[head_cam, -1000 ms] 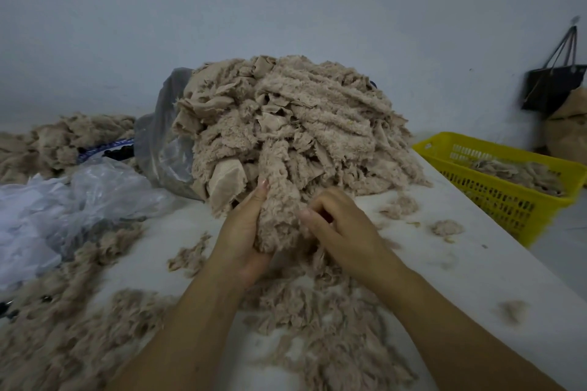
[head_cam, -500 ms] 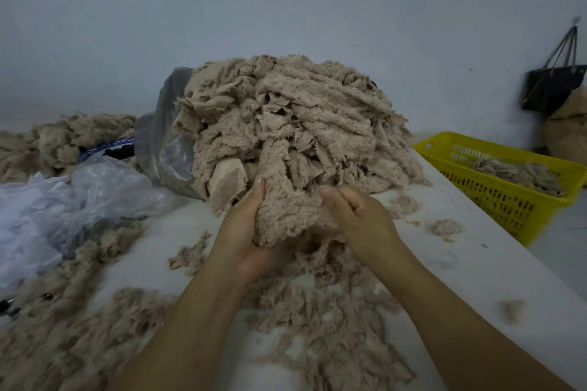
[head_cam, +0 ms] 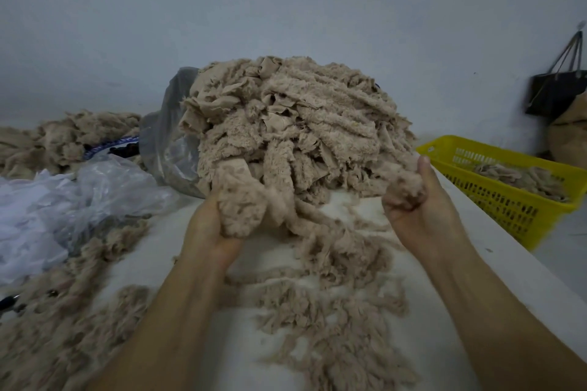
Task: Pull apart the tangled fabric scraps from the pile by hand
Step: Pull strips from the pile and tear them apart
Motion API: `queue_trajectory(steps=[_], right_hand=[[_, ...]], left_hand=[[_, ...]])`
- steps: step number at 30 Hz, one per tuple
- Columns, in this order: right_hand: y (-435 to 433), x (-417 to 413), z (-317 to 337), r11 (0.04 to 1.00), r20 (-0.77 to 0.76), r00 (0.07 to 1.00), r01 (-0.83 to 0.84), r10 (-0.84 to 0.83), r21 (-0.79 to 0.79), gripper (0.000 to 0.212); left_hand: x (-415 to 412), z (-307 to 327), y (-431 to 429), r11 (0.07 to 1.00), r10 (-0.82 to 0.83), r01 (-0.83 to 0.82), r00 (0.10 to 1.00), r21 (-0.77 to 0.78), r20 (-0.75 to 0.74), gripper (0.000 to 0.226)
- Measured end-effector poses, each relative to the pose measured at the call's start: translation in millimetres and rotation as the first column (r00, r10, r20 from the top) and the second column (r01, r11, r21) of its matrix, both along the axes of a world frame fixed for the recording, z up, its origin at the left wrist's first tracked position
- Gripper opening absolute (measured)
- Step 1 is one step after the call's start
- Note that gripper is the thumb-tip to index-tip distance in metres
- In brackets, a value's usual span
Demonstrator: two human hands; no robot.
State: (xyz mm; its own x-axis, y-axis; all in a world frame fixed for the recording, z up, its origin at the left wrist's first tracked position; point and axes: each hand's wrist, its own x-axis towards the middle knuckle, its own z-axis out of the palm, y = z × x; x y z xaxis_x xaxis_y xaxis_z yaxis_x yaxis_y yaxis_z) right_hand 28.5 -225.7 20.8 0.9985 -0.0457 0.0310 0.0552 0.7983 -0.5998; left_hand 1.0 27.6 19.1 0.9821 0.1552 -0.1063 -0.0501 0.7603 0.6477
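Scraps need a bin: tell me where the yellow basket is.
In the head view, the yellow basket sits at the right, beside the table edge, just past the right hand.

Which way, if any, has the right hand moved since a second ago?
Yes. The right hand, gripping a tuft, moved right toward the yellow basket, away from the left hand.

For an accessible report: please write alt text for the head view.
The left hand grips a fluffy clump of beige fabric scraps and the right hand grips a smaller clump, above a white table. Behind them a large pile of scraps spills from a plastic bag; a yellow basket stands at the right.
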Motion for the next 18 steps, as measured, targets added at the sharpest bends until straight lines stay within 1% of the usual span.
queue_trajectory(steps=[1,2,3,4,5,6,7,8,9,10,11,12,13,14,15,16,17,18], right_hand=[[-3,-1,-3,0.995,-0.028,0.999,0.013,-0.016,-0.099,0.014],[0,-2,-6,0.952,-0.007,1.000,-0.004,0.002,-0.305,0.010],[7,-5,-12,0.861,0.055,0.998,-0.003,0.036,-0.508,0.014],[16,-9,-16,0.740,0.138,0.983,0.001,0.125,-0.673,0.023],[25,-15,-17,0.601,0.185,0.955,0.010,0.230,-0.799,0.027],[31,-19,-16,0.479,0.201,0.931,0.033,0.304,-0.877,0.026],[34,-21,-16,0.404,0.202,0.921,0.054,0.334,-0.913,0.025],[36,-21,-18,0.379,0.208,0.922,0.074,0.326,-0.922,0.031],[37,-21,-19,0.392,0.198,0.933,0.069,0.299,-0.917,0.041],[39,-20,-20,0.434,0.174,0.942,0.035,0.286,-0.900,0.049],[41,-21,-20,0.477,0.142,0.942,-0.022,0.305,-0.878,0.055],[45,-24,-20,0.518,0.117,0.929,-0.089,0.352,-0.851,0.060],[48,-26,-21,0.555,0.095,0.916,-0.151,0.390,-0.818,0.066],[50,-26,-22,0.596,0.090,0.911,-0.187,0.403,-0.781,0.072],[51,-24,-23,0.639,0.083,0.920,-0.198,0.382,-0.743,0.073],[50,-22,-24,0.673,0.088,0.930,-0.191,0.357,-0.715,0.066],[49,-22,-22,0.696,0.102,0.936,-0.176,0.338,-0.696,0.051],[47,-22,-20,0.721,0.124,0.934,-0.171,0.336,-0.672,0.032]], left_hand=[[-1,-1,-2,1.000,0.012,-0.012,1.000,0.006,-0.012,0.022],[0,-4,-8,1.000,0.016,-0.016,1.000,0.022,-0.023,0.022],[-1,-4,-18,1.000,0.000,0.001,1.000,0.021,-0.028,0.022],[-1,-6,-27,0.999,-0.025,0.025,1.000,0.020,-0.014,0.023],[-4,-4,-34,0.999,-0.049,0.048,0.999,0.016,0.011,0.026],[-6,-4,-36,0.998,-0.055,0.053,0.998,0.044,0.044,0.031],[-7,-3,-36,0.995,-0.049,0.041,0.996,0.094,0.081,0.039],[-7,-5,-34,0.988,-0.024,0.005,0.993,0.157,0.118,0.044],[-9,-4,-35,0.971,-0.012,-0.026,0.988,0.239,0.155,0.041],[-9,-7,-37,0.919,0.010,-0.082,0.982,0.385,0.186,0.031],[-11,-9,-40,0.804,0.034,-0.159,0.974,0.573,0.223,0.023],[-14,-10,-44,0.602,0.025,-0.247,0.956,0.759,0.291,0.027],[-16,-14,-49,0.390,-0.050,-0.311,0.933,0.867,0.357,0.032],[-17,-18,-52,0.254,-0.159,-0.341,0.908,0.905,0.387,0.032],[-18,-21,-55,0.185,-0.251,-0.327,0.896,0.927,0.366,0.031],[-18,-24,-56,0.139,-0.325,-0.313,0.882,0.939,0.342,0.037],[-18,-26,-56,0.124,-0.373,-0.316,0.864,0.941,0.339,0.044],[-17,-27,-56,0.134,-0.404,-0.320,0.847,0.938,0.346,0.048]])
